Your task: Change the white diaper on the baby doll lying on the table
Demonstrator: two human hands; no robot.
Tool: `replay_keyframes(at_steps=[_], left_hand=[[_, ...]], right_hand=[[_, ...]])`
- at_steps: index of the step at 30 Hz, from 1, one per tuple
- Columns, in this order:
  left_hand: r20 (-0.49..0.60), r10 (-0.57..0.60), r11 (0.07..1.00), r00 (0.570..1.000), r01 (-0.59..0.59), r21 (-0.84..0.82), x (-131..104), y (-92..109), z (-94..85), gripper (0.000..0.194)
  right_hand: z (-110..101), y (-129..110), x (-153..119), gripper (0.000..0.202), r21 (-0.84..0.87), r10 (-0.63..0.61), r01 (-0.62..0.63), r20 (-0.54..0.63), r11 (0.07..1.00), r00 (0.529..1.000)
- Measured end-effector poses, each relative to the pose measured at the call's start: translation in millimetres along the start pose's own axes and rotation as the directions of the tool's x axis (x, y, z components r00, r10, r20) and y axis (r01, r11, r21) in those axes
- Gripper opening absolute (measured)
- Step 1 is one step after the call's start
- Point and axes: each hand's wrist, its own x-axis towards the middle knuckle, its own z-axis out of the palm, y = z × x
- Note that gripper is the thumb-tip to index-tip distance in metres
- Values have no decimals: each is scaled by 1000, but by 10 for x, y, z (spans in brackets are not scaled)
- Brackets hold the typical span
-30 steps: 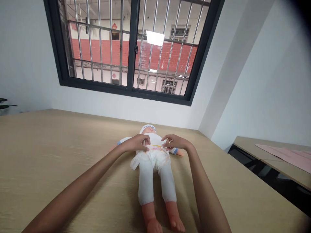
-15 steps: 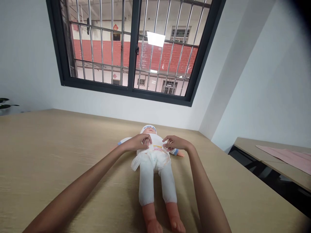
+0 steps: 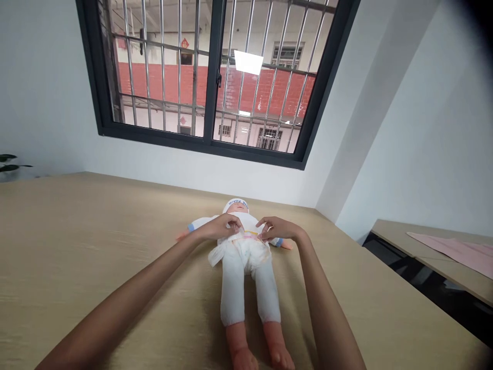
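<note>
Pinching the diaper (image 3: 250, 252) near its waist edge, your left hand (image 3: 224, 226) has its fingers bent and drawn nearly together. Your right hand (image 3: 278, 227) curves in at the other side of that edge, fingers loosely bent and a little apart; you cannot tell whether they grip it. The diaper sits around the hips of the baby doll (image 3: 232, 293), which lies face up on the table (image 3: 154, 303), feet towards you. Blue lettering on its white cap (image 3: 236, 202) seems to start "HAPPY"; the rest is too small to read.
</note>
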Motion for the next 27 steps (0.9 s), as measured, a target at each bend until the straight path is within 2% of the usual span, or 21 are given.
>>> replay_keyframes(at_steps=[4, 9, 17, 21, 23, 25, 27], left_hand=[[-105, 39, 999, 994, -39, -3, 18, -28, 138, 19], [-175, 57, 997, 983, -46, 66, 25, -30, 198, 19], [-168, 140, 968, 976, -99, 231, 31, -80, 278, 14], [-97, 141, 968, 985, -117, 223, 0, -26, 193, 14], [-107, 140, 969, 984, -114, 219, -22, 12, 98, 17], [-180, 101, 971, 978, -58, 230, -45, 34, -22, 21], [-249, -20, 960, 968, 88, 266, -65, 22, -143, 31]], right_hand=[[11, -8, 18, 55, -17, -1, 1, 3, 1000, 1000], [43, -28, 47, 54, -59, 2, -3, -6, 998, 1000], [138, -59, 174, 50, -140, 0, -9, -61, 990, 998], [102, -63, 116, 47, -67, 0, -3, -45, 998, 999], [48, -73, 31, 42, -33, -2, 0, -59, 999, 998], [-25, -69, -61, 39, -23, 2, -4, -104, 1000, 995], [-98, -26, -118, 35, -22, 21, -25, -154, 999, 988]])
